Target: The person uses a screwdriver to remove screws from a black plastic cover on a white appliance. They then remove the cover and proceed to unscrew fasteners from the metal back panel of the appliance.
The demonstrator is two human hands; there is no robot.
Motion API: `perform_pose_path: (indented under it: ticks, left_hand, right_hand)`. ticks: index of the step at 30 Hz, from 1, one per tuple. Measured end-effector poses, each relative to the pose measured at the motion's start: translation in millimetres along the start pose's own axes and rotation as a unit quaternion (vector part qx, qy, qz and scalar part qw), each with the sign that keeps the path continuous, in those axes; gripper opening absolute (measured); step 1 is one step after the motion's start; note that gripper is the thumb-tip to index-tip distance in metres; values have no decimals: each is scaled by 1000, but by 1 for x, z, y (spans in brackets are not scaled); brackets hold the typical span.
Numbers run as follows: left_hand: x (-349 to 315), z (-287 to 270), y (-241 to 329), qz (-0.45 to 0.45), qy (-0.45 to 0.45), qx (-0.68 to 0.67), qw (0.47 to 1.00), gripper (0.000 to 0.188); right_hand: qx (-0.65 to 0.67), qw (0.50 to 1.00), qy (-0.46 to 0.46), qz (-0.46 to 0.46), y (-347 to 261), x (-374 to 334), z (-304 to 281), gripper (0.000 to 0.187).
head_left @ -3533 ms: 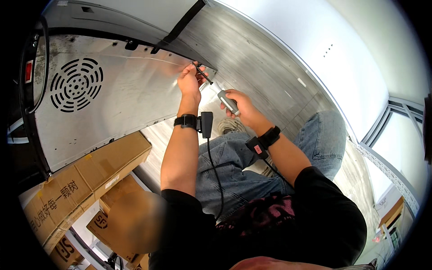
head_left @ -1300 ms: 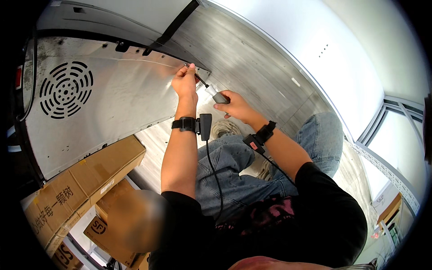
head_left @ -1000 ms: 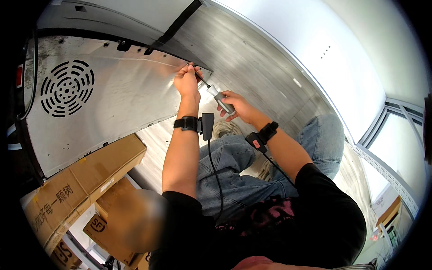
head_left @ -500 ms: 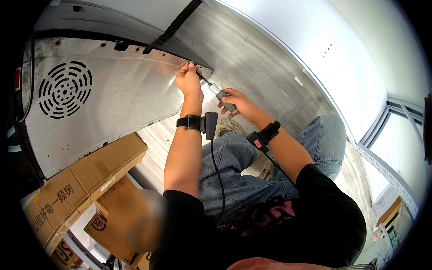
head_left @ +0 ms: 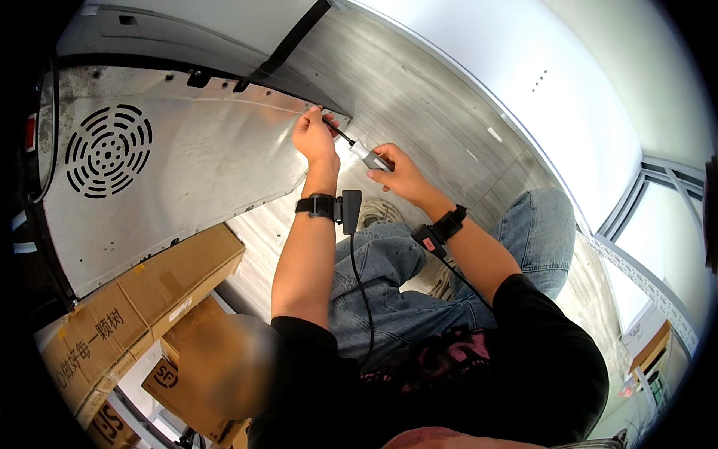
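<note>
A screwdriver [head_left: 369,155] with a grey handle and a dark shaft points up and left toward the corner of a large metal panel [head_left: 202,157]. My right hand [head_left: 399,173] is closed around the back of its handle. At the panel's far right corner, my left hand [head_left: 315,135] is closed, its fingers pinched by the front of the shaft. The tip is hidden behind these fingers, and I cannot make out whether they hold the shaft or something small. The panel has a round pattern of slotted vents and small holes along its edge.
Several cardboard boxes [head_left: 149,280] stand at the lower left, close to the panel. A white cabinet or wall surface [head_left: 568,90] rises on the right. Grey plank flooring [head_left: 419,82] runs between. Cables hang from the wrist straps on both my forearms.
My right hand has changed its grip on the screwdriver handle: its fingers, more spread before, now wrap it. The left hand and the panel are nearly where they were.
</note>
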State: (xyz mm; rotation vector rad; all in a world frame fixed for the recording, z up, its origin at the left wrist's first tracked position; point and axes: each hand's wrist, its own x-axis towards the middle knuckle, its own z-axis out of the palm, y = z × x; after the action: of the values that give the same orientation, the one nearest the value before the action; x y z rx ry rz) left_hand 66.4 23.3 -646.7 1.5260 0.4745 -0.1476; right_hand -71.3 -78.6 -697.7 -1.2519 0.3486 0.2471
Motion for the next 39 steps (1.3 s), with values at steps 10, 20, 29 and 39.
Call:
perform_pose_path:
  ticks: [10,20,29,39]
  left_hand:
    - [-21,70,-8,-15,-232,51,971,20]
    - [-48,204,-66,-156,-464,115,864,15]
    - [-96,304,-126,-136,-522,227,811,15]
    - [-95,336,-170,269,-409,371,790,12]
  right_hand:
    - [191,973,128,18,3,-29,-74,30]
    - [277,910,307,-33,20,-100,-153,24]
    - [296,844,446,-31,34,-146,-195,20]
    - [342,807,480,-16,66,-161,-196,16]
